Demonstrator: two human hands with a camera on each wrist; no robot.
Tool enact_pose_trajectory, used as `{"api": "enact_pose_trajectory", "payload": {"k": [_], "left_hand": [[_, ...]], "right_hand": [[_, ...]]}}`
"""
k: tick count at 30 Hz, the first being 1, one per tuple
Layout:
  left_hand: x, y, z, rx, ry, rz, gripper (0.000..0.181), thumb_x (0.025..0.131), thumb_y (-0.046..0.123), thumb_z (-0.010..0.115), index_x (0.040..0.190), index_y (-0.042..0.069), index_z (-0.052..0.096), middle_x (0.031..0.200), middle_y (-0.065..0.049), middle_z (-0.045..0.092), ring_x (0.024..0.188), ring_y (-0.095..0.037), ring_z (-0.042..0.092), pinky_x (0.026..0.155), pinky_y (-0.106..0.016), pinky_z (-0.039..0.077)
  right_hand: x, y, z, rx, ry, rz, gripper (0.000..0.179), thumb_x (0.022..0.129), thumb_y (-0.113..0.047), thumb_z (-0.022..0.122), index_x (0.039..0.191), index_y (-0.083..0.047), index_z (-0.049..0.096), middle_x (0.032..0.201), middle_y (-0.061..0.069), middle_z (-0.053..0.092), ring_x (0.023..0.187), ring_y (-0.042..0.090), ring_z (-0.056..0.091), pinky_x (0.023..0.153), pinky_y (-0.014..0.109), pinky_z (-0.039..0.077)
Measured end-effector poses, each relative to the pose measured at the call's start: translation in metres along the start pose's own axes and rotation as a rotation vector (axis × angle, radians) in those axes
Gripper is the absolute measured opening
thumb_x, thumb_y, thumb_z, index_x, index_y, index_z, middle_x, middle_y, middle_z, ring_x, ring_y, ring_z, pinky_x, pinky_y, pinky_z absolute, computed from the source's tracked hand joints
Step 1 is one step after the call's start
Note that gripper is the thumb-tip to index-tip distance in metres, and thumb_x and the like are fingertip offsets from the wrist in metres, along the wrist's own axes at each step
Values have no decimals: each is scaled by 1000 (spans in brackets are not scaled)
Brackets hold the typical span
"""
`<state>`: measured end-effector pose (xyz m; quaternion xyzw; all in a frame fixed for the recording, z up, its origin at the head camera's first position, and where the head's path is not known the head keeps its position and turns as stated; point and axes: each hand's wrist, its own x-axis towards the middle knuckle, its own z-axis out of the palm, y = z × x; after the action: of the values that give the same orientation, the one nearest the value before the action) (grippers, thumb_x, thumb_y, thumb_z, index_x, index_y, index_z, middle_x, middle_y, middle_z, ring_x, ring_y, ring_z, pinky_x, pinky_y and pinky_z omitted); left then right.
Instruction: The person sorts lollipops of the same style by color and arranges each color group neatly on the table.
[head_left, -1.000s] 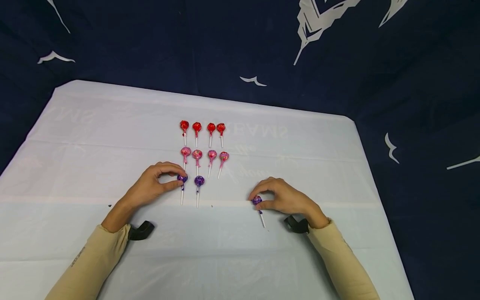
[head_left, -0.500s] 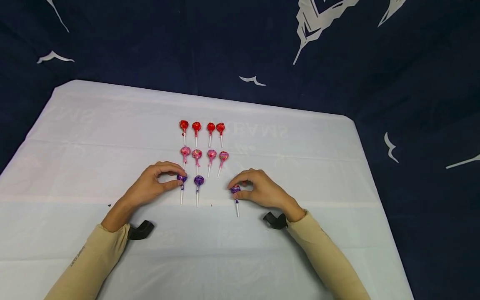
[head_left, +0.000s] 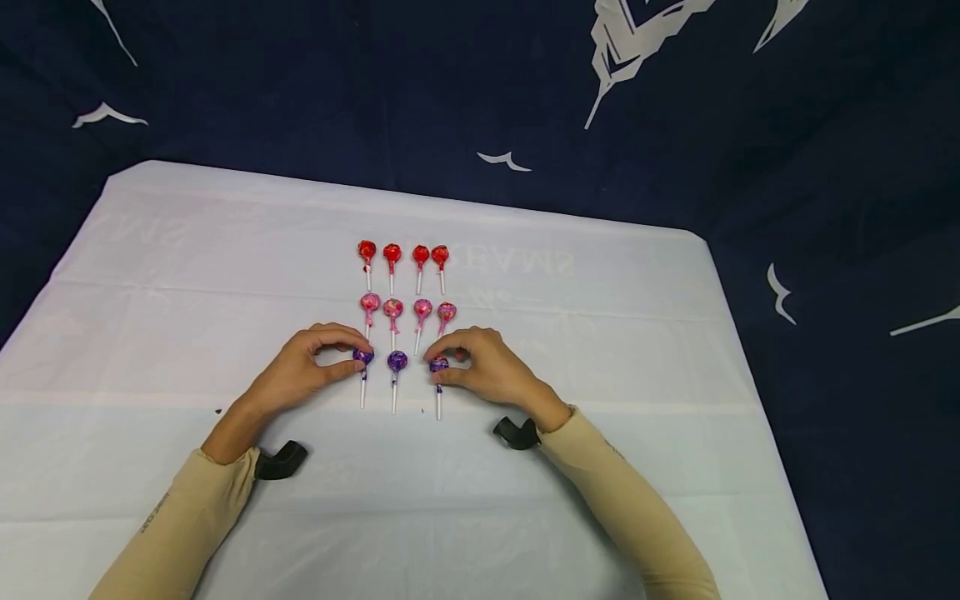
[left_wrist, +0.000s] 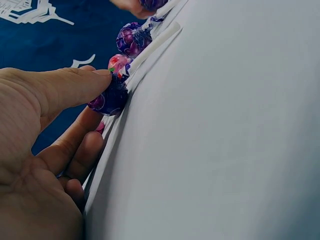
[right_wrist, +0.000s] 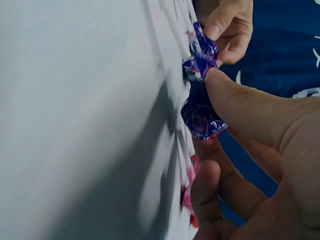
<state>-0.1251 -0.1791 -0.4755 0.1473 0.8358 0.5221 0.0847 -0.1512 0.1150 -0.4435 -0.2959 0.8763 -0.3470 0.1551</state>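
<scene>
My left hand (head_left: 303,371) pinches the head of a purple lollipop (left_wrist: 112,97) at the left end of the nearest row; its white stick points toward me. One more purple lollipop (head_left: 397,362) lies just right of it, untouched. With thumb and fingers my right hand (head_left: 487,367) holds a third purple lollipop (right_wrist: 202,115) by its head, right of the middle one. In the head view its stick points toward me, roughly in line with the other two. Whether it touches the cloth is hard to tell.
Beyond the purple ones lies a row of several pink lollipops (head_left: 393,308), the rightmost partly behind my right fingers. Farther back is a row of several red lollipops (head_left: 392,253). All lie on a white cloth-covered table (head_left: 187,333), with a dark blue patterned curtain (head_left: 300,83) behind.
My right hand has carried its purple lollipop leftward and slightly away from me, up beside the middle purple one. My left hand has stayed in place on its lollipop.
</scene>
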Motion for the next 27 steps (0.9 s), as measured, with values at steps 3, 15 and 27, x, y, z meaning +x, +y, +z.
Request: {"api": "enact_pose_trajectory", "payload": {"k": [3, 15, 27], "left_hand": [[0, 0, 0, -5, 0, -1, 20, 88, 8, 77, 107, 14, 76, 117, -4, 70, 112, -15, 57, 102, -39, 37], [0, 1, -1, -21, -14, -9, 20, 88, 9, 76, 108, 12, 76, 117, -4, 70, 112, -17, 56, 102, -41, 37], [0, 0, -1, -15, -14, 3, 20, 89, 9, 76, 108, 14, 76, 117, -3, 70, 112, -15, 56, 102, -39, 38]], "right_hand": [[5, -5, 3, -26, 7, 14, 23, 83, -23, 83, 106, -20, 77, 88, -9, 66, 84, 15, 51, 91, 41, 32], [16, -13, 12, -59, 37, 27, 21, 83, -25, 83, 102, -21, 77, 87, -8, 67, 84, 17, 52, 89, 40, 35], [18, -17, 14, -87, 56, 38, 23, 83, -27, 83, 104, -21, 76, 97, -7, 73, 87, 18, 55, 87, 40, 34]]}}
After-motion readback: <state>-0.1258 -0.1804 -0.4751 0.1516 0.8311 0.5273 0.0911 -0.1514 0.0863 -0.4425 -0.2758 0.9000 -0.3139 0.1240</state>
